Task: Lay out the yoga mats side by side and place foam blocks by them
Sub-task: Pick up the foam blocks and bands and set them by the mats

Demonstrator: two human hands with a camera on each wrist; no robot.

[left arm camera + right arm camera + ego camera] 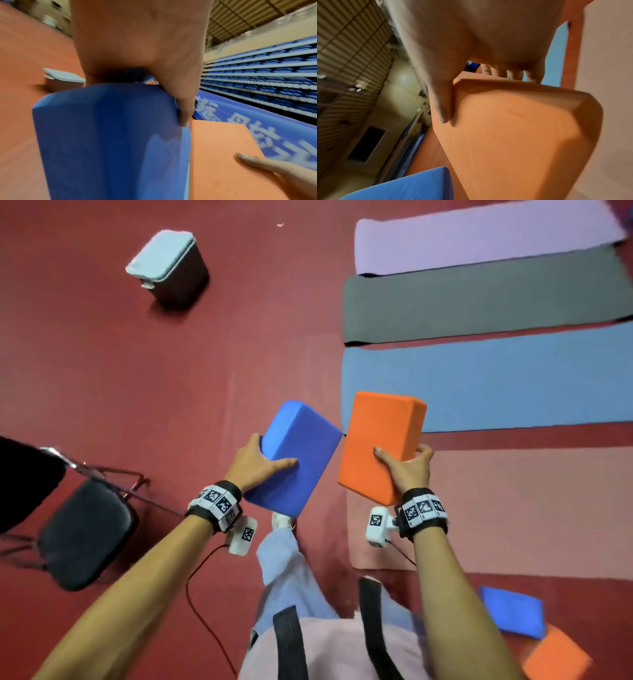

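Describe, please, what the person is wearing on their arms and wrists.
Both forearms are bare, with no sleeves. Each wrist carries a black band faced with white tiles of black square markers. A white camera unit hangs under each wrist, also marked. A thin red cable trails from the left one.

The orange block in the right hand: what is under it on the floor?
Under the orange block held by the right hand lie the blue mat corner, red floor and pink mat. What it covers is hidden.
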